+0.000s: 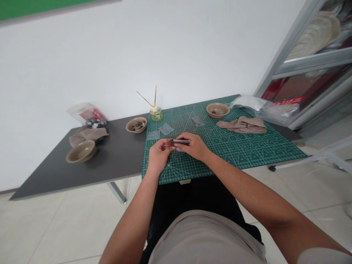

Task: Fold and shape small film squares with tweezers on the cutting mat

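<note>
Both my hands meet over the near part of a green cutting mat (247, 146). My left hand (158, 153) and my right hand (194, 146) are closed together on a thin grey flat piece (181, 141), seen edge-on between the fingers. Three small grey translucent squares lie on the mat just beyond: one (153, 135) at the left edge, one (166, 128) beside it, one (197, 121) farther right. A small glass bottle with sticks (156, 112) stands at the mat's far left corner.
A dark grey table (115, 157) carries a tan bowl of dark bits (136, 124), an empty tan bowl (81, 151), a beige cloth (87, 135) and a plastic bag of pieces (87, 115). On the mat sit another tan bowl (217, 109) and beige cloth (243, 124); clear plastic bags (264, 107) lie at the right.
</note>
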Action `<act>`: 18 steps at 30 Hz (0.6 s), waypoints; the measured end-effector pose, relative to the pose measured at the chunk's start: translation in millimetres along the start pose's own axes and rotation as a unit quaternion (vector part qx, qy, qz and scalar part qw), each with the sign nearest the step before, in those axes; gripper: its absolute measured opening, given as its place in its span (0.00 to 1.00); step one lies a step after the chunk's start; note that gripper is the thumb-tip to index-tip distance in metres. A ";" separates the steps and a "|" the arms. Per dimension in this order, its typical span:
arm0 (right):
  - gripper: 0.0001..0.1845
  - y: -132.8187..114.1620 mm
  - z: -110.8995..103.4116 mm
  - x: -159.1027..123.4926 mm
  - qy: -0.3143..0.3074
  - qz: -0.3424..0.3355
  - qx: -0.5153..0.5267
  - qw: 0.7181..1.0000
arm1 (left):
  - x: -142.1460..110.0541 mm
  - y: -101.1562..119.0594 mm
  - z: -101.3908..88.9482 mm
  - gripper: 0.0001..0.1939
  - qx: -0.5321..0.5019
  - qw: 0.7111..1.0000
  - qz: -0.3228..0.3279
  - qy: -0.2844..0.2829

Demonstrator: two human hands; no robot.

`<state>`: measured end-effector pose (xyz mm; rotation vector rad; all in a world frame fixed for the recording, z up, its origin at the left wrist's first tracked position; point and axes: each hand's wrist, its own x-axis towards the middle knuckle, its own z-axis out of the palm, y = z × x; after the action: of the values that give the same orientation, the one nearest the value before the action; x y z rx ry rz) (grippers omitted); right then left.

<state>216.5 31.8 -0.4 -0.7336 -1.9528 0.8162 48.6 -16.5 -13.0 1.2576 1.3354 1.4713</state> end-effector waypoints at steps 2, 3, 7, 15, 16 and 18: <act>0.03 1.2 0.0 0.6 -0.003 0.000 -0.001 1.000 | 0.4 -1.2 -0.9 0.14 0.005 1.000 -0.005 0.002; 0.03 2.0 0.1 1.0 -0.007 0.001 -0.001 1.000 | 0.6 -1.8 -1.3 0.14 0.007 1.000 -0.007 0.002; 0.04 5.5 0.2 1.5 -0.017 0.012 0.010 1.000 | 1.1 -3.4 -2.7 0.13 0.002 1.000 -0.007 -0.004; 0.03 1.8 -0.6 -0.5 -0.003 0.025 0.019 0.999 | 0.3 -2.3 -2.1 0.12 0.004 1.000 -0.004 0.004; 0.03 1.0 -0.4 -0.6 -0.004 0.019 0.011 1.000 | 0.3 -2.4 -2.1 0.13 0.000 1.000 -0.004 0.004; 0.03 -0.1 -0.1 -0.6 -0.010 0.007 -0.005 1.000 | 0.4 -2.9 -2.3 0.13 -0.009 1.000 -0.004 0.004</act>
<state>216.8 31.4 -0.6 -0.7493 -1.9719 0.8263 46.1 -16.2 -15.7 1.2342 1.3286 1.4820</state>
